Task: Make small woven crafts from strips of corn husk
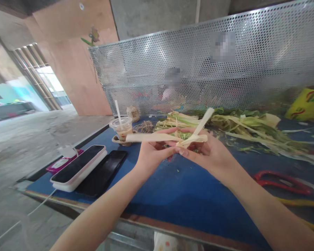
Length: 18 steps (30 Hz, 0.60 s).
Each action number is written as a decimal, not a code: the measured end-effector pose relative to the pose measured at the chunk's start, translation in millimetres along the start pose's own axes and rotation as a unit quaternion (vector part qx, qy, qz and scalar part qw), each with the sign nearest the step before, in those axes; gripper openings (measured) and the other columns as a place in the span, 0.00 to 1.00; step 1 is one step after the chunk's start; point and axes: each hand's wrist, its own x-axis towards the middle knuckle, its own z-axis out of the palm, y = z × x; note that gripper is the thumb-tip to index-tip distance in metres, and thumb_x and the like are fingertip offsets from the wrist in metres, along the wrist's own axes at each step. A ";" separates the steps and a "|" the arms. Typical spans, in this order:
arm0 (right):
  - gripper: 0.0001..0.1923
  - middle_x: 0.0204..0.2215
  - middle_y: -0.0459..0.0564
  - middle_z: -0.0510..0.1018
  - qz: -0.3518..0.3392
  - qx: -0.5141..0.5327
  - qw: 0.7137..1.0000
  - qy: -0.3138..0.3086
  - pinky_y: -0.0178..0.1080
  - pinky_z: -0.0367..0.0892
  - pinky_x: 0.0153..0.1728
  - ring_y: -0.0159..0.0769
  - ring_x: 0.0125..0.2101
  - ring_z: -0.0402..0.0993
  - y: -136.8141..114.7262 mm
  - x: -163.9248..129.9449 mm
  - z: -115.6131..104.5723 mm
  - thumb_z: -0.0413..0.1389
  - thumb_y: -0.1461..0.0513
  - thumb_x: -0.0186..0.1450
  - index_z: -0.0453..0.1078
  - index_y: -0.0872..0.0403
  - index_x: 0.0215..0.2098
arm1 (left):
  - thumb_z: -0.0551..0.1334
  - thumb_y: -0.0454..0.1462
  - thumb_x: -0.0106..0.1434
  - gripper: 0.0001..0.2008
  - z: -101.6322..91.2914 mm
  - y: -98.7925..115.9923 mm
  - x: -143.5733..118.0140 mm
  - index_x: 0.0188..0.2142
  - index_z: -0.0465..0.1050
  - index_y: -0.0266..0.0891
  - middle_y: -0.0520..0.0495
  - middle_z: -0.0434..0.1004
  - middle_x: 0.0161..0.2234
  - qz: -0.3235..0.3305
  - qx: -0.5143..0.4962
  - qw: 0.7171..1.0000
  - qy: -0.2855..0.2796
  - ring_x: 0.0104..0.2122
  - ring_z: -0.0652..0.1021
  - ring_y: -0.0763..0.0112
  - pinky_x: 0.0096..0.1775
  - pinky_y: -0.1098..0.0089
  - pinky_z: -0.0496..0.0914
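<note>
Both of my hands meet above the middle of the blue table and pinch a pale, flat plant strip. The strip is folded and crossed near my thumbs; one end sticks out to the left, another slants up to the right. My left hand grips it from the left with thumb and fingers. My right hand closes on it from the right, thumb tip beside the left thumb. Behind my hands lies a pile of pale green and yellowish strips, partly hidden by my fingers.
At left are a white-framed phone, a black phone and a plastic cup with straw. Twine lies behind. Leafy stalks, red-handled scissors and a yellow packet are at right. A perforated metal screen stands behind.
</note>
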 end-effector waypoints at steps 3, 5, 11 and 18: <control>0.28 0.33 0.46 0.76 0.013 0.062 0.998 -0.004 0.37 0.68 0.35 0.33 0.34 0.72 -1.9 0.1 1.6 0.61 0.58 0.53 0.62 0.49 0.51 | 0.70 0.33 0.42 0.25 1.2 0.0 -0.3 0.42 0.71 0.36 0.53 0.74 0.21 0.009 0.046 0.999 0.023 0.22 0.74 0.75 0.27 0.75 0.69; 0.27 0.32 0.45 0.76 0.010 0.053 0.999 0.003 0.36 0.68 0.36 0.33 0.33 0.72 -3.0 0.1 0.5 0.61 0.59 0.52 0.63 0.47 0.51 | 0.70 0.33 0.41 0.30 2.0 0.0 0.1 0.45 0.67 0.35 0.54 0.73 0.19 0.023 0.066 0.997 0.032 0.23 0.74 0.73 0.29 0.72 0.70; 0.09 0.24 0.45 0.76 0.057 -0.049 0.997 -0.009 0.35 0.65 0.27 0.33 0.26 0.71 -1.6 2.2 -7.4 0.62 0.57 0.50 0.75 0.52 0.29 | 0.70 0.32 0.40 0.41 1.3 -2.9 2.2 0.53 0.55 0.33 0.55 0.72 0.17 0.056 0.137 0.989 0.019 0.29 0.75 0.66 0.38 0.64 0.68; 0.07 0.22 0.46 0.77 0.098 0.058 0.993 -0.010 0.37 0.66 0.31 0.34 0.27 0.73 5.3 4.5 -8.5 0.62 0.60 0.50 0.72 0.54 0.27 | 0.69 0.34 0.42 0.46 0.1 1.8 -1.0 0.58 0.48 0.36 0.55 0.72 0.20 0.022 0.193 0.981 -0.005 0.28 0.76 0.67 0.38 0.63 0.68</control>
